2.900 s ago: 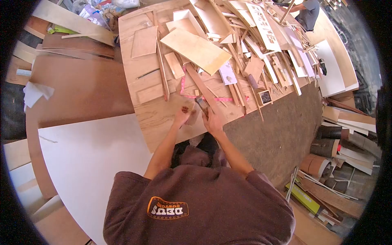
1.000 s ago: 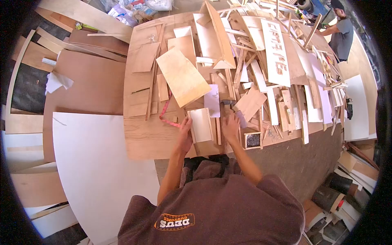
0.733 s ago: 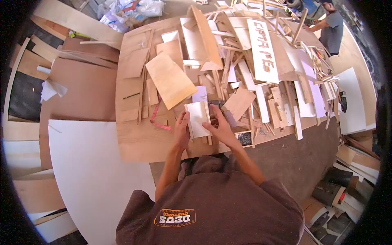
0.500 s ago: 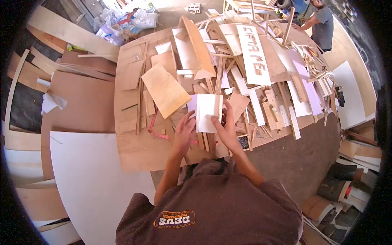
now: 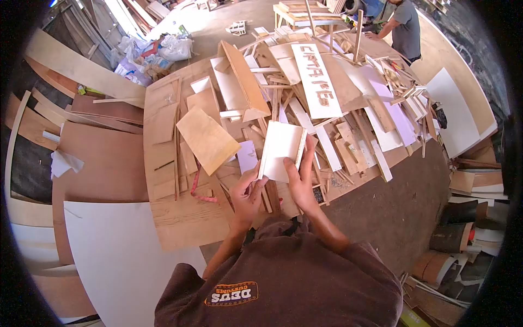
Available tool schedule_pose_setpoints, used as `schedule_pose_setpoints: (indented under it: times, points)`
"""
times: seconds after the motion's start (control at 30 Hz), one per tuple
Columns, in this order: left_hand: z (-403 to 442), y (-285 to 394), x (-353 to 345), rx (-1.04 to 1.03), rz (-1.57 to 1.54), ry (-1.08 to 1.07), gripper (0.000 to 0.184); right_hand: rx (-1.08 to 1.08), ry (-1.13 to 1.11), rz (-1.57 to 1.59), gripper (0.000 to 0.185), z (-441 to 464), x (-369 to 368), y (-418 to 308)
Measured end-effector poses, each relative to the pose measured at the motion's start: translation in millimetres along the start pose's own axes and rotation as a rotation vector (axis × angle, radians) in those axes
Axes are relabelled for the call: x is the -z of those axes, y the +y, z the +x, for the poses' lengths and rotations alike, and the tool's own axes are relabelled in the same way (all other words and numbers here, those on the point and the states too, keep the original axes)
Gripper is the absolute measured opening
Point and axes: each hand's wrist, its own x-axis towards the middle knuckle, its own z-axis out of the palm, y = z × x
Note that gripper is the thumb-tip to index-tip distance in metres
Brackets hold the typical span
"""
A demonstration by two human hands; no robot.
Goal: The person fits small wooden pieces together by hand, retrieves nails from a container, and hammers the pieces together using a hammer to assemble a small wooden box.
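Note:
A small white board piece with raised strips along its two sides is held up over the worktable. My right hand grips its right side, the thumb lying on the white face and the fingers behind the edge. At the lower left corner, my left hand pinches the edge with its fingertips. A yellowish thin wooden panel lies just left of the piece. Between them is a pale lilac rectangle. A red tape measure strip curls near my left hand.
Offcuts and strips pile up across the far table, with a white cut-letter board and an angled wooden trough. A large white sheet stands at left. Another person works at the back right. Plastic bags lie beyond.
The white piece has turned so more of its face and its right strip show. My left hand has closed in on its lower left corner. The head view has shifted slightly.

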Motion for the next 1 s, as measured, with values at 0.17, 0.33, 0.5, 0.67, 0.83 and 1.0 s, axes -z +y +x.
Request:
schedule_pose_setpoints:
  times: [0.17,0.33,0.5,0.67,0.83,1.0]
  points:
    - [2,15,0,-0.347,0.160,0.036,0.030,-0.023,-0.018,0.059,0.070,-1,-1,-18]
    - [2,-6,6,-0.396,0.064,0.060,0.029,-0.018,-0.048,0.031,0.069,-1,-3,-21]
    - [8,-4,20,-0.510,0.207,0.023,0.029,-0.094,-0.119,0.053,0.073,0,-3,-18]
    - [2,-5,22,-0.388,0.058,0.106,0.025,-0.139,-0.137,0.105,0.078,2,-12,-27]
    - [12,-10,27,-0.356,-0.207,0.124,0.028,-0.025,-0.320,-0.029,0.093,5,-2,-19]
    - [13,-20,34,-0.243,-0.282,0.125,0.031,-0.129,-0.497,0.148,0.109,10,14,-25]
